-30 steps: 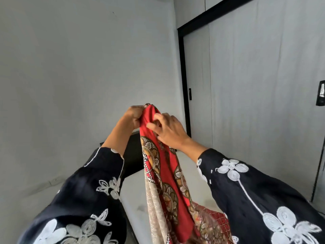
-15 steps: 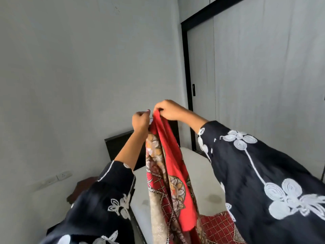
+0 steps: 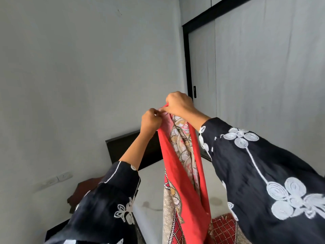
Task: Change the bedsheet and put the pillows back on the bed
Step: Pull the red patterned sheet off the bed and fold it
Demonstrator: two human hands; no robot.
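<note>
A red bedsheet [image 3: 182,187] with a beige and brown printed pattern hangs in a long fold in front of me, its lower part bunched on the bed. My left hand [image 3: 150,120] and my right hand [image 3: 179,104] are raised close together, and each pinches the sheet's top edge. Below lies the bare white mattress [image 3: 151,189]. No pillow shows in this view.
A dark headboard [image 3: 123,147] stands against the grey wall behind the mattress. A dark brown bedside piece [image 3: 82,191] sits to the left under a wall socket [image 3: 64,176]. Grey wardrobe doors [image 3: 263,76] with a black frame fill the right side.
Both hands have worked along the sheet's top edge, and the fold between them has opened to show the printed side. My view has dropped, showing more of the mattress and headboard.
</note>
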